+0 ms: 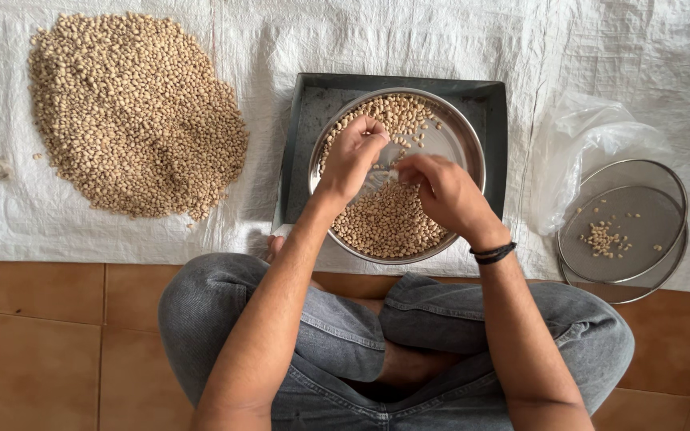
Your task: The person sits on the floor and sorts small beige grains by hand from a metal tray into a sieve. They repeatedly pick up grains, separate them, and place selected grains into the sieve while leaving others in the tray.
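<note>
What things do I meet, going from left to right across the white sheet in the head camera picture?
Big pile of beans → grey tray holding a steel bowl of beans, with the left hand and then the right hand in it → clear plastic bag → round sieve.

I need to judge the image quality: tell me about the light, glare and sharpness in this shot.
Head view: soft, even daylight with faint shadows; a pale sheen on the bare metal of the round steel plate beside the left hand and right hand; the bean pile is sharp, with no obvious blur or edge distortion.
</note>
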